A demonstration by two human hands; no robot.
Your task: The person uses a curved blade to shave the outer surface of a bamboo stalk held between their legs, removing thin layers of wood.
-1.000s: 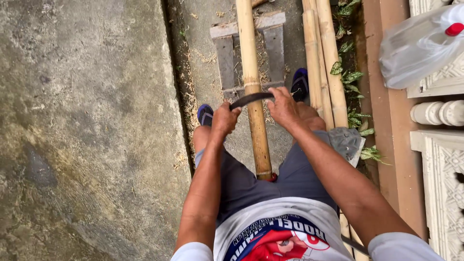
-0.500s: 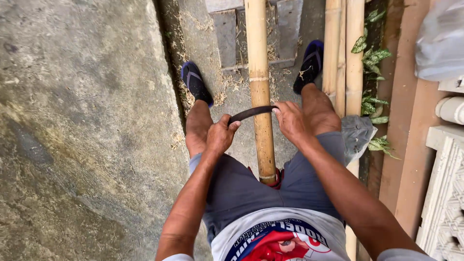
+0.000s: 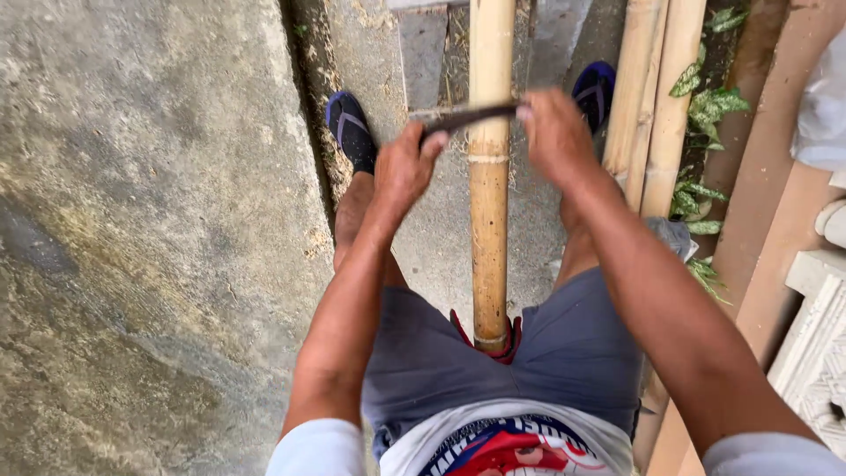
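Centrally: bamboo pole (image 3: 489, 220) running lengthwise between the legs, near end tucked at the shorts (image 3: 529, 370), far end leaving the top of the frame. Dark curved blade (image 3: 467, 115) lying crosswise over the pole, just above a node ring, touching its upper surface. Left hand (image 3: 404, 169) gripping the blade's left end, fingers (image 3: 432, 145) curled shut around it. Right hand (image 3: 551, 132) gripping the blade's right end, fingers wrapped closed, knuckles facing up. Both arms reaching forward, one on each side of the pole. Feet in dark blue sandals (image 3: 350, 130) resting either side on the concrete floor (image 3: 150, 220). More bamboo poles (image 3: 656, 97) lying to the right, parallel, just beside leafy green plants (image 3: 705, 106). Pale carved stonework (image 3: 815, 353) showing at the right edge.
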